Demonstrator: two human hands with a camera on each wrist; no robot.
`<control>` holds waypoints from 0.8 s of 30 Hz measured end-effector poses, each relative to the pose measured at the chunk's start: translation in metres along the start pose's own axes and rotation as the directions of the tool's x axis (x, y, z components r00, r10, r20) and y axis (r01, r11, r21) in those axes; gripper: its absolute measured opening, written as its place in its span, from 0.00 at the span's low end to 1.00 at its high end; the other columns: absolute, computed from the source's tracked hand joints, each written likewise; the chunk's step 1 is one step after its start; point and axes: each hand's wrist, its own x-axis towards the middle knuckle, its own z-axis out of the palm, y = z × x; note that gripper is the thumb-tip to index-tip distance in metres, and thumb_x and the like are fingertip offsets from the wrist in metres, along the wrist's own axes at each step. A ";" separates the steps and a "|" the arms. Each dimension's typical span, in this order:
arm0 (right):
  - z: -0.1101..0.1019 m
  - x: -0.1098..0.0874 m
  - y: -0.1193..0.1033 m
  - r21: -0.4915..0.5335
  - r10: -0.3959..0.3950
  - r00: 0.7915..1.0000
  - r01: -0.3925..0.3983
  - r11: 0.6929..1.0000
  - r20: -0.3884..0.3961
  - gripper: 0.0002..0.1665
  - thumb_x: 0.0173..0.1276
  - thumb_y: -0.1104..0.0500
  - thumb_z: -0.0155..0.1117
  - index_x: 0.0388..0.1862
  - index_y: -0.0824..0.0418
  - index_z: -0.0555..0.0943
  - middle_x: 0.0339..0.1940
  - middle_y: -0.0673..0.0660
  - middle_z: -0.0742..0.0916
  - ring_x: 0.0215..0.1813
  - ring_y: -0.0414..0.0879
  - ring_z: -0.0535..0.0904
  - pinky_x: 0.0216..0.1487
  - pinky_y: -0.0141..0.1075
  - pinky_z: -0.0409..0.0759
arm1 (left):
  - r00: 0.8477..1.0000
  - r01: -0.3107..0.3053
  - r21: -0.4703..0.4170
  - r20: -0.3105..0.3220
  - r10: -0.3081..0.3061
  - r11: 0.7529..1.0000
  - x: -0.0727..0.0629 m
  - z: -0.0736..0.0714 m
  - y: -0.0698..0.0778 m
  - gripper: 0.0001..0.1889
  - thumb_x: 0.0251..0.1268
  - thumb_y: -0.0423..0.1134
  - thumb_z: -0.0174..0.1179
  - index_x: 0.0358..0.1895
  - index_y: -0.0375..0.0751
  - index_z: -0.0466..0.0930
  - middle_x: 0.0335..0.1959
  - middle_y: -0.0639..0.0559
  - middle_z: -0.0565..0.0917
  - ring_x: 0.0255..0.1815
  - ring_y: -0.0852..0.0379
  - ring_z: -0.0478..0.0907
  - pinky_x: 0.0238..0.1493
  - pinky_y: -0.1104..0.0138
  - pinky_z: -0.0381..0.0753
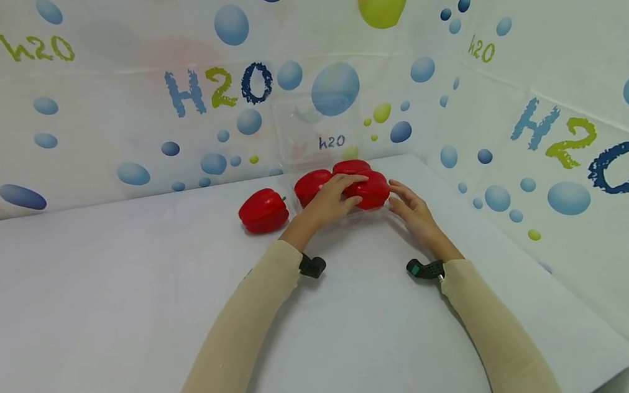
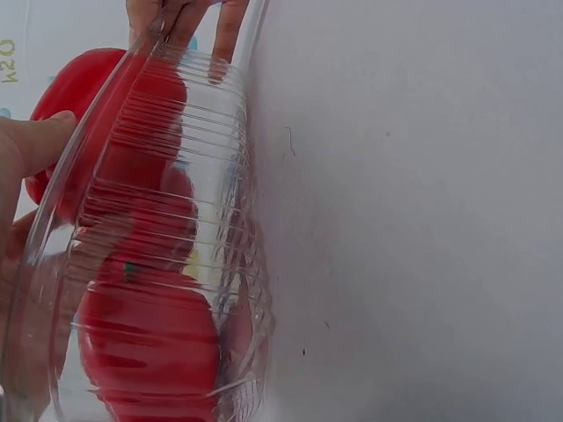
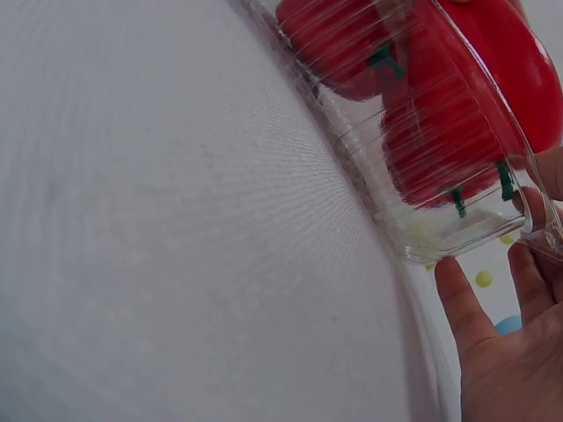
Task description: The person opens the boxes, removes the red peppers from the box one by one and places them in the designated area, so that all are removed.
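My left hand [image 1: 326, 205] holds a red bell pepper [image 1: 374, 191] over the front right of a clear plastic container, thumb and fingers on its near and upper sides. Part of that pepper rises above the rim. Two more peppers lie behind the ribbed container wall [image 2: 230, 132]: a left one [image 1: 309, 186] and a back one [image 1: 351, 166]. At the container's right end is my right hand [image 1: 418, 217], its fingers spread and touching the corner [image 3: 422, 251]. Another red bell pepper [image 1: 263, 212] lies on the table, left of the container.
The container's clear lid [image 1: 300, 129] stands raised at the back, near the patterned wall sheet [image 1: 146, 130]. A white cloth covers the table [image 1: 106, 314]. A second patterned sheet [image 1: 592, 228] hangs along the right side.
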 end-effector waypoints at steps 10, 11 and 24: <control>-0.004 0.008 0.018 -0.042 -0.024 0.999 0.023 0.999 -0.022 0.32 0.76 0.48 0.53 0.74 0.59 0.64 0.79 0.47 0.59 0.78 0.48 0.54 0.65 0.36 0.71 | 1.000 -0.011 -0.034 -0.020 0.010 0.999 -0.003 -0.002 0.002 0.31 0.68 0.40 0.61 0.72 0.56 0.63 0.72 0.48 0.64 0.72 0.50 0.59 0.62 0.56 0.75; -0.004 0.008 0.018 -0.044 -0.028 0.999 0.027 0.999 -0.022 0.33 0.76 0.47 0.53 0.74 0.59 0.64 0.79 0.48 0.59 0.79 0.48 0.54 0.65 0.35 0.71 | 1.000 -0.012 -0.044 -0.026 0.011 0.999 -0.003 -0.002 0.002 0.31 0.67 0.40 0.62 0.72 0.56 0.63 0.72 0.48 0.64 0.72 0.50 0.59 0.62 0.57 0.76; -0.001 -0.002 -0.004 -0.017 0.012 1.000 -0.012 1.000 0.002 0.31 0.78 0.55 0.51 0.75 0.62 0.60 0.80 0.53 0.58 0.79 0.52 0.52 0.68 0.44 0.68 | 0.992 -0.090 -0.175 -0.098 0.074 0.980 -0.006 -0.001 0.002 0.30 0.66 0.36 0.63 0.70 0.52 0.67 0.69 0.47 0.67 0.69 0.51 0.63 0.60 0.62 0.76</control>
